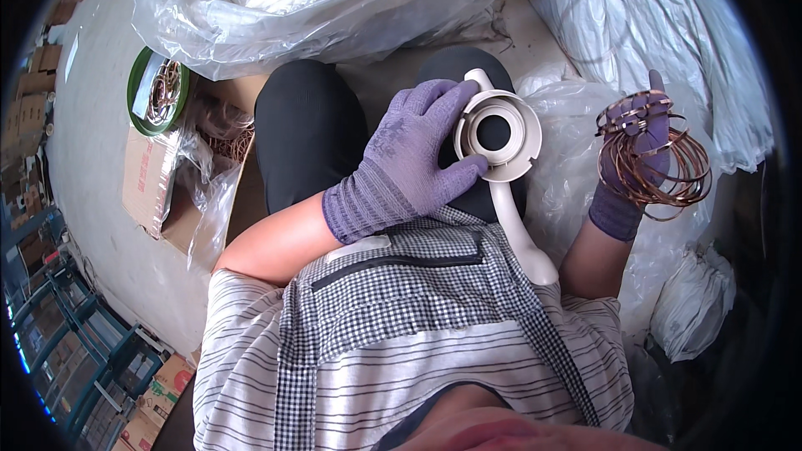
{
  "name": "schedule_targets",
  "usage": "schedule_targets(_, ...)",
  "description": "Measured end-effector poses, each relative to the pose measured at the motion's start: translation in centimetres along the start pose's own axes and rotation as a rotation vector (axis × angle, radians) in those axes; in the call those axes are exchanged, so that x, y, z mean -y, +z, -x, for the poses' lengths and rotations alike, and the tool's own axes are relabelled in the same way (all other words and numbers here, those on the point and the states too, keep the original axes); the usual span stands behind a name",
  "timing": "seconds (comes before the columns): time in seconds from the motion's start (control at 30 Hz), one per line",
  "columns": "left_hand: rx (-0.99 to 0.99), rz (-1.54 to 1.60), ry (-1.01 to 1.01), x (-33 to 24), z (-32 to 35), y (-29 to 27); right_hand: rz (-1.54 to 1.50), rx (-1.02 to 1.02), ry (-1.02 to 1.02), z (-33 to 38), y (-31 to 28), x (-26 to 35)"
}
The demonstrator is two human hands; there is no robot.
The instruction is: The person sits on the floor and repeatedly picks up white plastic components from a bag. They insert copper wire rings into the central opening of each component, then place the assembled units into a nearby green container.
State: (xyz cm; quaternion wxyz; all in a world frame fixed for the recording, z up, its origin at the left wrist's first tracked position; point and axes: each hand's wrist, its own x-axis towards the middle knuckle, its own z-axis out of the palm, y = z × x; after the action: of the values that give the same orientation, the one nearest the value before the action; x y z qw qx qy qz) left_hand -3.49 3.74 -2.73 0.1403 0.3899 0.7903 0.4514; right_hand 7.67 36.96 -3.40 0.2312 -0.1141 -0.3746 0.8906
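My left hand (409, 146), in a purple knit glove, grips a cream-white plastic part (533, 135) from its left side, thumb at the near rim and fingers at the far rim. This part has a round, open collar with a dark centre hole, a short spout-like end on the far side and a long curved handle towards my body. It is held above my right thigh. Off to the right, my gloved right hand (657, 138) carries a bundle of thin copper-coloured rings (689, 175) looped around it. One of its fingers points up; the rings partly hide the others.
A large clear plastic bag (334, 12) with dark brown pieces lies ahead. At left, a green round tray (136, 93) with more rings sits by an open cardboard box (142, 179). Plastic sheeting (576, 117) and a tied bag (692, 305) lie at right.
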Motion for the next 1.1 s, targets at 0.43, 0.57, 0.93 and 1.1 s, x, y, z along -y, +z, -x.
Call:
schedule_targets(0.43,-0.099,-0.045,0.356,-0.4,-0.1,-1.2,-0.017,0.141,0.279,5.1,5.8,-8.6)
schedule_targets(0.57,-0.068,0.32,0.199,-1.0,-0.2,-1.3,0.061,0.242,0.246,5.9,6.9,-8.6)
schedule_targets(0.93,-0.073,0.509,-0.068,-0.8,0.0,-0.6,0.36,-0.05,0.177,8.2,10.3,-7.1)
schedule_targets(1.1,-0.082,0.554,-0.096,-0.2,0.1,-0.4,0.485,0.062,-0.148,6.6,3.4,-7.7)
